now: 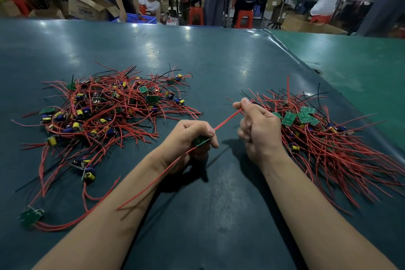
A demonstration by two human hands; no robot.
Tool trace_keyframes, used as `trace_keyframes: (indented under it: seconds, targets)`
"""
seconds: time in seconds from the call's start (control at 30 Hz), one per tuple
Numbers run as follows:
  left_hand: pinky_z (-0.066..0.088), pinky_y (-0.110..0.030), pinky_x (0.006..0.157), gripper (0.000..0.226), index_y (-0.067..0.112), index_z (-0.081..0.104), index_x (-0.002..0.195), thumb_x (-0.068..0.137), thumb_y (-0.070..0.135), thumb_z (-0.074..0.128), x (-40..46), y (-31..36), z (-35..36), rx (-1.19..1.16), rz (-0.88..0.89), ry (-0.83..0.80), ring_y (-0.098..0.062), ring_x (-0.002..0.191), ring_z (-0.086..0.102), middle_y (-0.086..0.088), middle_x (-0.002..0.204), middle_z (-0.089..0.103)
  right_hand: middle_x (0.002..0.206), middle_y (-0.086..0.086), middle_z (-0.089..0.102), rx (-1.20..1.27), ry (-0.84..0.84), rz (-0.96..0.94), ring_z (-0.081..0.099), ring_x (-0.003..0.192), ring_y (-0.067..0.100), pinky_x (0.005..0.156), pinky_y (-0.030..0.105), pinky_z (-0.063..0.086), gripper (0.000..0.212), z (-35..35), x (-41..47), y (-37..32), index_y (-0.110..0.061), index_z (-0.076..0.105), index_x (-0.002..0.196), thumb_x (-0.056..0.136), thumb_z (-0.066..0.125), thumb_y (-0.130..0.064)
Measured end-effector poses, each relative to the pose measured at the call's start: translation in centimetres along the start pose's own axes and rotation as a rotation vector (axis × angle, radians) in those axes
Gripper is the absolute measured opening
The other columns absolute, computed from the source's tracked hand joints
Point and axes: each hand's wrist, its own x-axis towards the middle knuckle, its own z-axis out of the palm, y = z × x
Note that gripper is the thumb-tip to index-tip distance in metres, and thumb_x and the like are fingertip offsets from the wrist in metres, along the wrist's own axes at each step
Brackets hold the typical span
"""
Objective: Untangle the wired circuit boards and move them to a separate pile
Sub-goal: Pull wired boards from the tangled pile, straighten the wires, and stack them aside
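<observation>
On the tabletop (219, 61), the tangled pile (105, 107) lies left. The left hand (192, 138) grips a circuit board (201, 140); its red wire (228, 119) runs up-right into the right hand's (258, 129) pinch, just beside the sorted pile (324, 133), the nearer destination.

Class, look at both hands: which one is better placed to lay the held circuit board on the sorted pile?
Probably the right hand: it pinches the red wire beside the sorted pile. The left hand grips the circuit board farther away.
</observation>
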Motion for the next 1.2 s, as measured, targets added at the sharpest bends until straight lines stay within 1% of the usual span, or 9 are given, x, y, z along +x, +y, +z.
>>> trace_keyframes:
  seconds: [0.27, 0.47, 0.6, 0.73, 0.83, 0.97, 1.07, 1.13, 1.2]
  targets:
    - [0.018, -0.023, 0.048, 0.012, 0.013, 0.059, 0.047, 0.057, 0.019, 0.057, -0.8, 1.0, -0.1, -0.177, 0.000, 0.035, -0.016, 0.052, 0.026, -0.003, 0.048, 0.042, 0.045, -0.005, 0.032, 0.205, 0.141, 0.069, 0.023, 0.034, 0.005, 0.035, 0.014, 0.020, 0.034, -0.6, 0.6, -0.3, -0.008, 0.059, 0.076, 0.104, 0.046, -0.024]
    - [0.023, -0.018, 0.042, 0.025, 0.001, 0.063, 0.073, 0.092, 0.010, 0.049, -0.3, 0.7, 0.4, -0.007, 0.106, 0.236, -0.009, 0.040, 0.029, 0.002, 0.047, 0.036, 0.047, -0.002, 0.041, -0.127, -0.244, 0.245, 0.026, 0.034, 0.008, 0.040, 0.013, 0.022, 0.041, 1.4, -1.5, 1.1, -0.013, 0.074, 0.090, 0.091, 0.054, -0.049]
    - [0.026, -0.015, 0.039, 0.027, 0.000, 0.064, 0.075, 0.096, 0.005, 0.048, -0.3, 0.1, 0.7, 0.094, 0.119, 0.183, -0.003, 0.037, 0.031, 0.010, 0.043, 0.043, 0.050, -0.001, 0.039, -0.161, -0.324, 0.176, 0.023, 0.039, 0.010, 0.040, 0.014, 0.018, 0.023, 1.1, -1.8, 1.3, -0.014, 0.077, 0.088, 0.092, 0.062, -0.031]
    - [0.014, -0.026, 0.044, 0.025, 0.008, 0.072, 0.069, 0.090, 0.015, 0.060, -0.3, 0.2, 0.5, 0.150, 0.062, 0.177, -0.009, 0.041, 0.023, 0.003, 0.044, 0.031, 0.041, -0.005, 0.031, -0.147, -0.252, 0.125, 0.017, 0.033, 0.006, 0.038, 0.012, 0.016, 0.023, 1.2, -1.8, 1.0, -0.010, 0.074, 0.076, 0.094, 0.061, -0.018]
    - [0.011, -0.026, 0.047, 0.018, 0.007, 0.070, 0.056, 0.067, 0.021, 0.065, -0.6, 0.6, 0.4, 0.054, 0.000, 0.110, -0.011, 0.038, 0.019, 0.000, 0.042, 0.026, 0.038, -0.007, 0.024, -0.057, -0.129, 0.081, 0.017, 0.032, 0.006, 0.037, 0.013, 0.017, 0.026, 1.0, -1.2, 0.2, -0.006, 0.068, 0.072, 0.095, 0.058, -0.013]
    - [0.016, -0.018, 0.045, 0.020, 0.006, 0.062, 0.047, 0.053, 0.025, 0.061, -0.8, 0.8, 0.4, -0.154, -0.021, 0.013, -0.016, 0.051, 0.012, 0.000, 0.042, 0.028, 0.042, -0.007, 0.032, 0.146, 0.048, 0.119, 0.022, 0.032, 0.004, 0.034, 0.014, 0.018, 0.028, 0.6, -0.3, -0.3, -0.005, 0.062, 0.072, 0.098, 0.053, -0.013]
    - [0.027, -0.018, 0.043, 0.010, 0.013, 0.060, 0.048, 0.056, 0.020, 0.061, -1.1, 1.2, -0.4, -0.253, 0.045, 0.022, -0.015, 0.051, 0.024, 0.001, 0.045, 0.038, 0.051, -0.003, 0.035, 0.262, 0.159, 0.166, 0.023, 0.032, 0.004, 0.032, 0.015, 0.019, 0.025, -0.3, 0.4, -0.7, -0.009, 0.058, 0.077, 0.100, 0.048, -0.015]
    - [0.030, -0.019, 0.045, 0.017, 0.015, 0.070, 0.058, 0.067, 0.020, 0.058, -0.9, 1.3, -0.9, -0.165, 0.076, 0.125, -0.010, 0.049, 0.032, 0.003, 0.050, 0.042, 0.049, -0.003, 0.037, 0.142, 0.077, 0.184, 0.025, 0.032, 0.006, 0.035, 0.013, 0.019, 0.029, -0.3, 0.1, -0.8, -0.011, 0.056, 0.074, 0.100, 0.050, -0.023]
    - [0.037, -0.020, 0.050, 0.022, 0.011, 0.076, 0.076, 0.075, 0.022, 0.058, -0.7, 1.0, -0.6, -0.035, 0.112, 0.219, -0.009, 0.055, 0.046, 0.001, 0.062, 0.055, 0.047, -0.004, 0.043, -0.112, -0.183, 0.252, 0.030, 0.032, 0.006, 0.036, 0.012, 0.022, 0.039, 0.5, -1.2, -0.1, -0.015, 0.062, 0.068, 0.093, 0.058, -0.045]
